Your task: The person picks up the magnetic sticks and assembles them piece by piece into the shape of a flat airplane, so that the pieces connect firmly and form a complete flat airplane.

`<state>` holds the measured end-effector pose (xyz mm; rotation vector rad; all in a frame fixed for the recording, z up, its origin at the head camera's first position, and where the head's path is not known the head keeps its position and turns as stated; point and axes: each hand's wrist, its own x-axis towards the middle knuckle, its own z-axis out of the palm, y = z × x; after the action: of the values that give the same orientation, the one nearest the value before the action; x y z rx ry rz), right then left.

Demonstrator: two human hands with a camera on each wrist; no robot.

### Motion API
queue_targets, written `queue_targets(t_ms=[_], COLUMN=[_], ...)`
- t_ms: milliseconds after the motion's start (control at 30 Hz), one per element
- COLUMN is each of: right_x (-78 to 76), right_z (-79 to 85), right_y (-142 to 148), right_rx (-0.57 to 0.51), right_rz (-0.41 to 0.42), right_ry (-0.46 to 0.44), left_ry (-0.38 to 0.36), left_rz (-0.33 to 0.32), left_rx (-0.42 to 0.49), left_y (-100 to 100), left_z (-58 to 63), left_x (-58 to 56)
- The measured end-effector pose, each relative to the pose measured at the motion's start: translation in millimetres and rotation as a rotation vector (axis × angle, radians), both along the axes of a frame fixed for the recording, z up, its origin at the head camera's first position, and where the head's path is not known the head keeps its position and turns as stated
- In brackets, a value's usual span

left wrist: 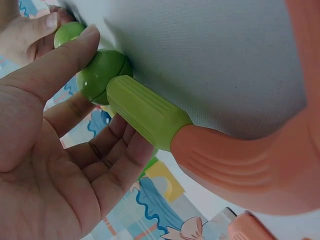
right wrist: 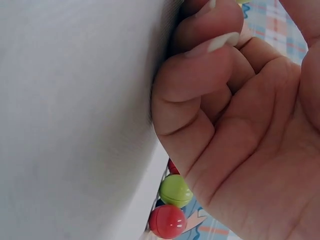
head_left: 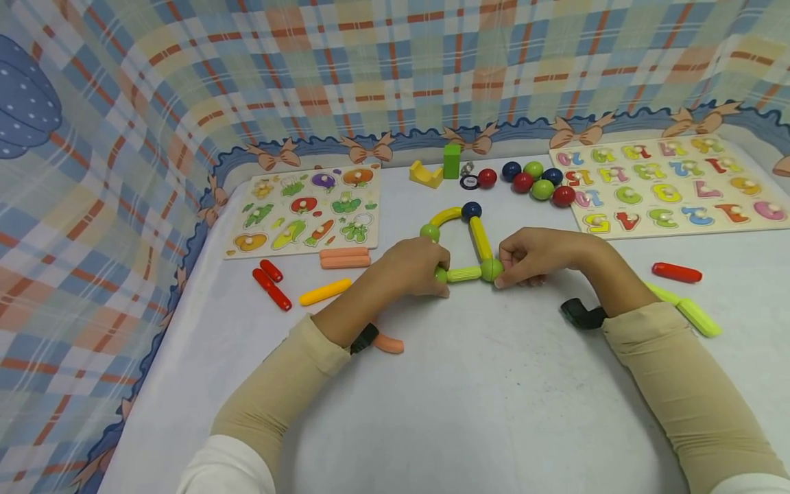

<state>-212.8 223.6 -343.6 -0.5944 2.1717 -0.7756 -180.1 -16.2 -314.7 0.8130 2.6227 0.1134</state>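
Observation:
A frame of magnetic sticks and balls lies on the table. My left hand [head_left: 415, 265] pinches its near-left green ball [left wrist: 102, 75] between thumb and fingers. My right hand [head_left: 533, 255] holds the near-right green ball [head_left: 491, 269] at its right side, fingers curled; the right wrist view hides that ball. A short green stick [head_left: 463, 274] spans these two balls. A yellow stick [head_left: 480, 239] runs back to a dark blue ball [head_left: 472, 210], and a curved yellow stick [head_left: 446, 216] joins that to another green ball [head_left: 430, 232]. By my left palm, another green stick [left wrist: 147, 112] meets the near-left ball, an orange curved stick [left wrist: 235, 165] overlapping its end.
Loose balls [head_left: 542, 189] and a green block [head_left: 452, 162] stand at the back, between a vegetable puzzle board [head_left: 237, 237] and a number puzzle board [head_left: 679, 230]. Red sticks [head_left: 271, 288], orange sticks [head_left: 344, 258] and a yellow stick [head_left: 324, 292] lie left; green sticks [head_left: 697, 316] lie right.

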Motion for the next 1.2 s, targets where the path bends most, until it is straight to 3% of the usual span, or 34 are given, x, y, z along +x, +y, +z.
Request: queue_targets(t_ms=[167, 300, 500, 600, 733, 867, 1000, 1200], right_x=[1.1, 3.3, 4.0, 3.2, 2.1, 2.4, 3.3, 3.0], right_z=[0.4, -0.2, 0.2, 1.6, 2.7, 2.5, 1.6, 1.7], right_y=[0, 2, 7, 8, 8, 9, 10, 8], right_rx=[-0.009, -0.019, -0.006, 0.001, 0.006, 0.013, 0.01, 0.001], right_rz=[-0.008, -0.012, -0.017, -0.019, -0.022, -0.038, -0.047, -0.044], right_ry=[-0.016, -0.043, -0.062, -0.056, -0.047, -0.051, -0.056, -0.045], left_ry=[-0.012, -0.052, -0.042, -0.046, -0.104, -0.18, -0.218, -0.164], left_rz=[0.005, 0.07, 0.267, 0.382, 0.526, 0.611, 0.624, 0.591], left_rx=[0.013, 0.075, 0.163, 0.131, 0.056, 0.042, 0.047, 0.037], left_y=[-6, -29, -106, -147, -196, -233, -243, -231], left_z=[4.8, 19.1, 36.9, 34.6, 29.3, 23.4, 14.5, 12.5], left_x=[4.2, 11.8, 23.1, 28.0, 32.3, 29.6, 25.1, 24.9])
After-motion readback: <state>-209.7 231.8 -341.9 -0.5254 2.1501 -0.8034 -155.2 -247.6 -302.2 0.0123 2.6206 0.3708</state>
